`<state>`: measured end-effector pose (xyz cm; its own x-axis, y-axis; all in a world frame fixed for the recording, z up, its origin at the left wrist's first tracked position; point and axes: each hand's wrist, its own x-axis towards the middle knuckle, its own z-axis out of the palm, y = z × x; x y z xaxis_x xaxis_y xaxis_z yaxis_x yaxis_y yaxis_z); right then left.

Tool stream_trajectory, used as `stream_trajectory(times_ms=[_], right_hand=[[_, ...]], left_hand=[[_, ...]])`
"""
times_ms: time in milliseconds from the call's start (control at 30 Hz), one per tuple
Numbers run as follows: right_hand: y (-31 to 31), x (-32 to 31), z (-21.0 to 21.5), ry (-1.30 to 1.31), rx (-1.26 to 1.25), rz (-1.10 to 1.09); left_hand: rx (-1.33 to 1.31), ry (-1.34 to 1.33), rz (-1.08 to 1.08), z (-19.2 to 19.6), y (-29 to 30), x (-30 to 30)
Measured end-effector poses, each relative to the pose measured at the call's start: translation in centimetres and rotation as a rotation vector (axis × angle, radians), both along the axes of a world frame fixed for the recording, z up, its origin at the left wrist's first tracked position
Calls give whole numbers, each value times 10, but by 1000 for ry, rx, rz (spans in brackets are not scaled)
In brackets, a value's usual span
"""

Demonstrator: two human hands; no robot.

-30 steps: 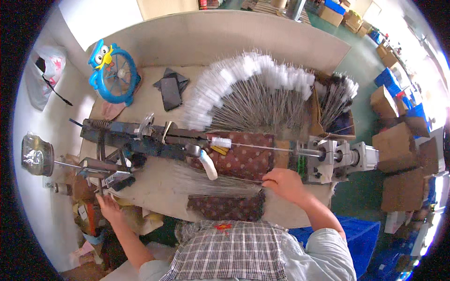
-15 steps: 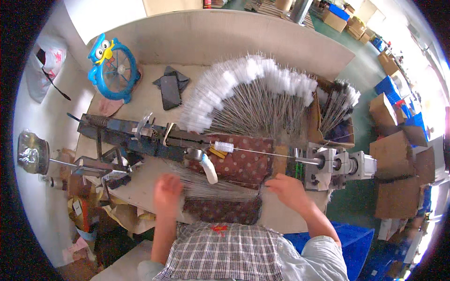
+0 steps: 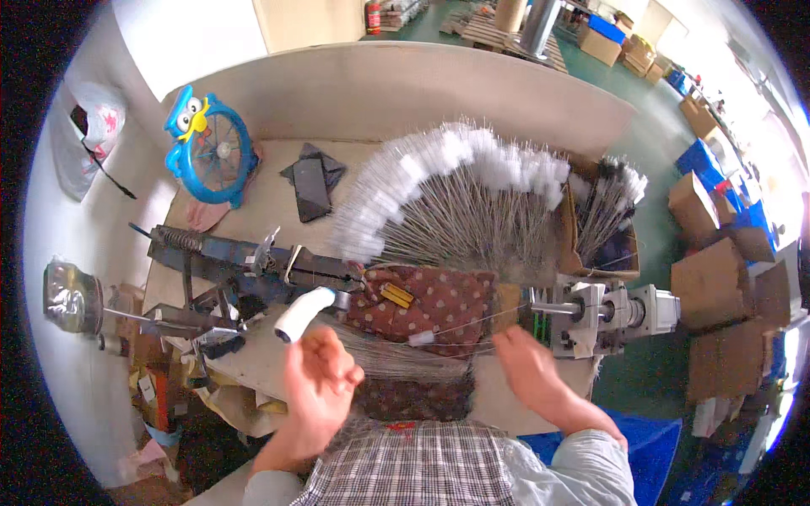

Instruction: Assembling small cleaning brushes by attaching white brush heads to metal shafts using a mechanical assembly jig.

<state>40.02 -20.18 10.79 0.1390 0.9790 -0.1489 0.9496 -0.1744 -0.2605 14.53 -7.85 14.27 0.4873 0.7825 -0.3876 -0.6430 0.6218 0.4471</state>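
Note:
My left hand (image 3: 322, 379) is beside the white lever handle (image 3: 304, 316), fingers loosely curled and apart with nothing seen in them. Whether it touches the handle's underside I cannot tell. To the right, my right hand (image 3: 530, 367) has its fingertips pinched, apparently on a thin wire. A small white-bristled brush (image 3: 422, 338) hangs tilted over the dotted brown cloth (image 3: 460, 299), its stem running up toward the metal chuck (image 3: 553, 309). Between my hands lies a bundle of thin metal wires (image 3: 405, 358).
Finished white brushes (image 3: 456, 160) fan out across the back of the table. Right of them stands a carton (image 3: 612, 268) of dark-tipped brushes. A blue fan (image 3: 179, 160), a dark phone (image 3: 312, 192) and a yellow piece (image 3: 396, 294) also lie about. The long metal fixture (image 3: 228, 253) crosses the left side.
The lever handle has swung left, and the brush has come away from the fixture and dropped nearer me. My left hand has risen slightly; my right hand has shifted right.

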Motion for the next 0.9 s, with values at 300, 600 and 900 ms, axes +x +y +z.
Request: stream_trajectory(times_ms=[300,600,900], right_hand=[[-3,55,73,-44,615,-259],[22,58,57,248,631,-166],[36,68,24,190,696,-101]], left_hand=[[725,378,-752,15,-1,60],[1633,988,-349,-30,-7,155],[2080,1339,-273,-49,34,207]])
